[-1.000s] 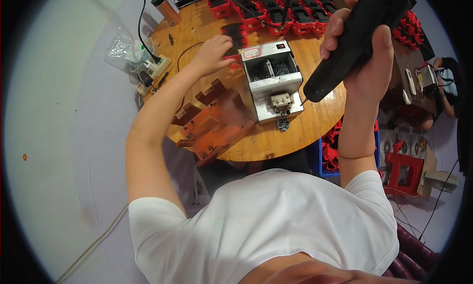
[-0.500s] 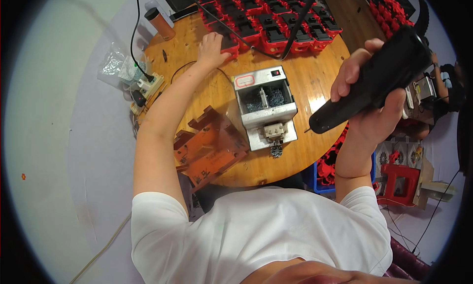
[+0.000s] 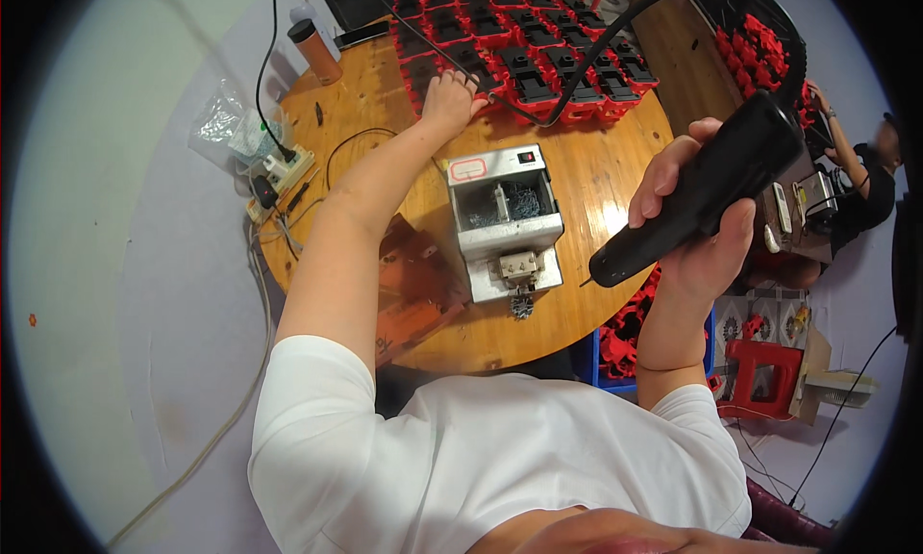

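My right hand [image 3: 707, 241] is wrapped round a black electric screwdriver [image 3: 707, 188], held above the table's right side. Its thin bit points down and to the left, and a thick black cord runs from its upper end. At the table's far side my left hand [image 3: 450, 104] lies on the near edge of a block of red and black plastic housings [image 3: 529, 78], fingers stretched forward and thumb apart. Between my arms stands a metal screw feeder [image 3: 505, 217] with dark screws in its bin and more bunched at its front outlet.
An orange-brown slotted panel box [image 3: 413, 285] lies partly under my left forearm. Near the left edge are a power strip [image 3: 288, 169], an orange-brown bottle [image 3: 315, 52] and a plastic bag [image 3: 231, 126]. A blue crate [image 3: 615, 381] of red parts stands below right. Another person [image 3: 870, 179] sits at right.
My left hand has moved right along the near edge of the housings, its fingers stretching further onto them. My right hand and the screwdriver have shifted slightly left and down in view.
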The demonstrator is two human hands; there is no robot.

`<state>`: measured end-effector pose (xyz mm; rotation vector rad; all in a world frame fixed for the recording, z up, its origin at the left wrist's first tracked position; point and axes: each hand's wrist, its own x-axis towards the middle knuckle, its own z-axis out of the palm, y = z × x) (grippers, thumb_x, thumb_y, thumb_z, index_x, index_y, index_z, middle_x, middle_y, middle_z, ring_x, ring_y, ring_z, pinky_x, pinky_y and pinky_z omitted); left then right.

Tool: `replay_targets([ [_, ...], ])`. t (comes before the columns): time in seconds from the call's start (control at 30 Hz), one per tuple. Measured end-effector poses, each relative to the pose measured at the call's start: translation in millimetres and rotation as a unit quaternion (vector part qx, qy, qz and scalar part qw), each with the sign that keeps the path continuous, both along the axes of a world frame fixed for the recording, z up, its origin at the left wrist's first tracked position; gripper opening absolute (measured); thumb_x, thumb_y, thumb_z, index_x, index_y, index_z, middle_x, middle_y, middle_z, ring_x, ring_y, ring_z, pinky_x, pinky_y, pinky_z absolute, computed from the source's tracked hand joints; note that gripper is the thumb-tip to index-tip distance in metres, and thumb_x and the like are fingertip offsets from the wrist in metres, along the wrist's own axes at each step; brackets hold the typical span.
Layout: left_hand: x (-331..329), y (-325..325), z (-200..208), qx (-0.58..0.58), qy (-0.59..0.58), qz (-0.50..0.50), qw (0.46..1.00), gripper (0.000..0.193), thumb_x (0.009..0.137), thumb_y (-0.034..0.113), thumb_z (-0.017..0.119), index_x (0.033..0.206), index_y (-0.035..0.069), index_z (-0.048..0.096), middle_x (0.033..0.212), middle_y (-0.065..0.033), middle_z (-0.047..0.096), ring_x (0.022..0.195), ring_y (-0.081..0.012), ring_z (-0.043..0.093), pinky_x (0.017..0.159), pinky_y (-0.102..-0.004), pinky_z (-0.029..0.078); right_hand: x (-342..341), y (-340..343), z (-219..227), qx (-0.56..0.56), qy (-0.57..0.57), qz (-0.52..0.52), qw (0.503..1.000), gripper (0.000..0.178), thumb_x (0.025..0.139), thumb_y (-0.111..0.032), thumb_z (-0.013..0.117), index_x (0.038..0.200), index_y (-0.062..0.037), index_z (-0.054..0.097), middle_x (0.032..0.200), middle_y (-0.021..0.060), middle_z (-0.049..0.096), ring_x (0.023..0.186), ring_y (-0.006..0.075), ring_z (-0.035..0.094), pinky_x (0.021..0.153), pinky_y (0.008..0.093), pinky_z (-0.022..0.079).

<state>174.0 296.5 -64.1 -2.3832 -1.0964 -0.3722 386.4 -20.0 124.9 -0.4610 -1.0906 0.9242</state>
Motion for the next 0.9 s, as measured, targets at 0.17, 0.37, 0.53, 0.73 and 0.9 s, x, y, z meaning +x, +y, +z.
replay_targets([
  [0.17,-5,1,-3,-0.011,0.025,0.025,0.999,0.045,0.098,0.046,0.061,0.121,0.007,0.059,0.109,-0.0135,0.064,0.105,-0.0292,0.062,0.085,-0.0452,0.047,-4,-6,1,0.004,-0.003,-0.009,1.000,0.081,0.091,-0.054,0.074,0.137,0.0072,0.046,0.089,0.0159,0.064,0.069,0.0205,0.066,0.057,0.0343,0.057],
  [0.37,-33,-14,15,-0.047,0.102,0.028,0.993,0.044,0.095,0.048,0.063,0.114,0.009,0.059,0.101,-0.0103,0.064,0.095,-0.0283,0.066,0.078,-0.0445,0.049,4,-20,2,0.005,-0.047,-0.027,0.999,0.081,0.095,-0.060,0.065,0.140,0.0039,0.045,0.091,0.0130,0.059,0.072,0.0192,0.061,0.059,0.0334,0.054],
  [0.53,-169,-38,41,0.004,0.078,0.047,0.996,0.040,0.096,0.046,0.064,0.113,0.009,0.060,0.096,-0.0093,0.064,0.089,-0.0293,0.067,0.069,-0.0459,0.051,2,-18,-5,-0.010,-0.048,-0.005,0.999,0.079,0.097,-0.063,0.059,0.143,0.0000,0.047,0.096,0.0123,0.057,0.077,0.0194,0.058,0.064,0.0347,0.051],
  [0.73,-203,-236,109,0.016,-0.093,0.009,0.996,0.049,0.093,0.035,0.072,0.128,0.005,0.058,0.111,-0.0151,0.063,0.100,-0.0360,0.062,0.081,-0.0462,0.046,9,2,-37,-0.009,0.004,0.127,0.992,0.079,0.099,-0.063,0.055,0.146,-0.0007,0.046,0.104,0.0140,0.058,0.087,0.0219,0.057,0.072,0.0382,0.050],
  [0.9,-161,-356,105,-0.068,-0.086,0.025,0.994,0.056,0.085,0.037,0.078,0.128,0.005,0.060,0.117,-0.0113,0.061,0.104,-0.0312,0.058,0.086,-0.0435,0.043,-48,-17,-5,0.024,0.019,0.024,0.999,0.060,0.103,-0.053,0.057,0.131,0.0006,0.052,0.086,0.0106,0.066,0.066,0.0178,0.069,0.056,0.0313,0.061],
])
